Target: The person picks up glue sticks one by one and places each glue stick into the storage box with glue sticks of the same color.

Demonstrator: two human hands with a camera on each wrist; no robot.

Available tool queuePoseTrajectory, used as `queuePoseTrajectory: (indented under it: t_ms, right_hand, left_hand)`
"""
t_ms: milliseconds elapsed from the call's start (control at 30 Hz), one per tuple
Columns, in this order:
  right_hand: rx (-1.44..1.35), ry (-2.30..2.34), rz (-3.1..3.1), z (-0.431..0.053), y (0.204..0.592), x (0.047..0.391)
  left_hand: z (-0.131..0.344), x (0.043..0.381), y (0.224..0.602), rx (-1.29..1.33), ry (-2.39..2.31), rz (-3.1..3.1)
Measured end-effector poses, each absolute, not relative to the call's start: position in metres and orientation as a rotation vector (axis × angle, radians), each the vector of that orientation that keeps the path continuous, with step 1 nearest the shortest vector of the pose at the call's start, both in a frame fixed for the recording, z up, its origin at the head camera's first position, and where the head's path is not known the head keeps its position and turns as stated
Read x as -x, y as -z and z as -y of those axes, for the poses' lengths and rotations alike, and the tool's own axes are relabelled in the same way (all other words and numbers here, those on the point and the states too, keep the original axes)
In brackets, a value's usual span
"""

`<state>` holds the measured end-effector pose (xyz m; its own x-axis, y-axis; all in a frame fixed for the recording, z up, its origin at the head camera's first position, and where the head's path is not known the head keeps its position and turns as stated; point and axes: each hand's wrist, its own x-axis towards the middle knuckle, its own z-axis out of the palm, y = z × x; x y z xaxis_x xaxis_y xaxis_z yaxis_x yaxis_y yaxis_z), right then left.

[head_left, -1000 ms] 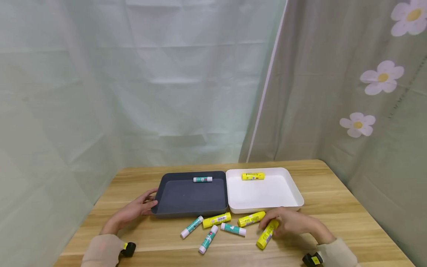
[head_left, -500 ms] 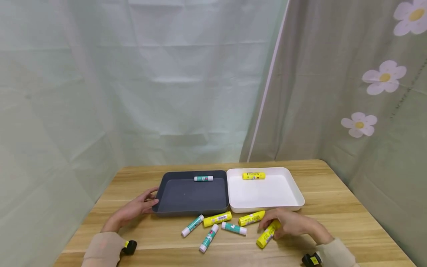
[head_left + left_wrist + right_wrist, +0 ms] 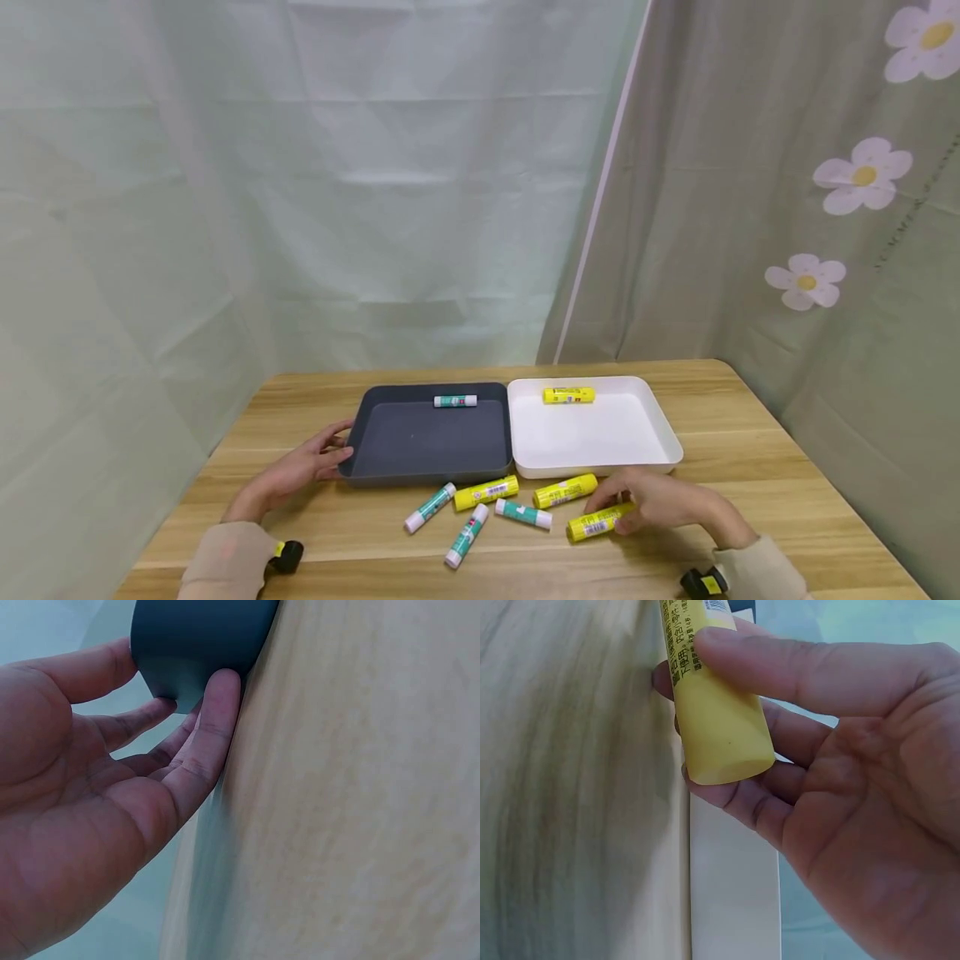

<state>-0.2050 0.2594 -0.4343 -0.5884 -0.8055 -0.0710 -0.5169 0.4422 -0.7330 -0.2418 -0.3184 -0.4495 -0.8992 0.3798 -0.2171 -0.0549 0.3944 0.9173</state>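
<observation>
In the head view my right hand (image 3: 656, 498) pinches a yellow glue stick (image 3: 596, 523) between thumb and fingers, low over the table in front of the white tray (image 3: 600, 472). Up close in the right wrist view, the thumb presses one side of the yellow glue stick (image 3: 724, 727) and fingers lie behind it. My left hand (image 3: 303, 467) touches the left side of the dark grey tray (image 3: 431, 481). Its fingertips (image 3: 223, 686) rest against the tray's outer wall in the left wrist view. Two more yellow glue sticks (image 3: 486, 492) (image 3: 565, 491) lie just before the trays.
Three teal-and-white glue sticks (image 3: 430, 508) (image 3: 467, 536) (image 3: 523, 513) are scattered on the wooden table (image 3: 360, 554). One teal glue stick (image 3: 455, 401) lies inside the dark tray, and a yellow one (image 3: 568, 395) inside the white tray. Curtains (image 3: 420, 208) hang behind the table.
The yellow glue stick in my right hand has turned from a steep slant to lie more crosswise, its free end shifting left and away. My left hand stays at the dark tray.
</observation>
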Motion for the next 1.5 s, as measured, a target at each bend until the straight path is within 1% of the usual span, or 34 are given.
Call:
queuePoseTrajectory:
  t_ms: [267,800,1067,1333,1500]
  right_hand:
    - [1.091,0.939,-2.306,-0.257,0.430,0.203]
    - [1.131,0.919,-2.293,-0.260,0.428,0.202]
    - [1.214,0.984,-2.299,-0.265,0.426,0.204]
    - [1.176,1.051,-2.314,-0.268,0.423,0.208]
    - [1.106,1.092,-2.321,-0.270,0.423,0.209]
  left_hand:
    - [0.318,0.242,0.448,-0.282,-1.504,-2.263]
    - [0.318,0.243,0.450,-0.296,-1.497,-2.264]
    - [0.319,0.243,0.450,-0.309,-1.508,-2.258]
    - [0.320,0.244,0.451,-0.303,-1.520,-2.260]
    - [0.320,0.243,0.451,-0.292,-1.519,-2.260]
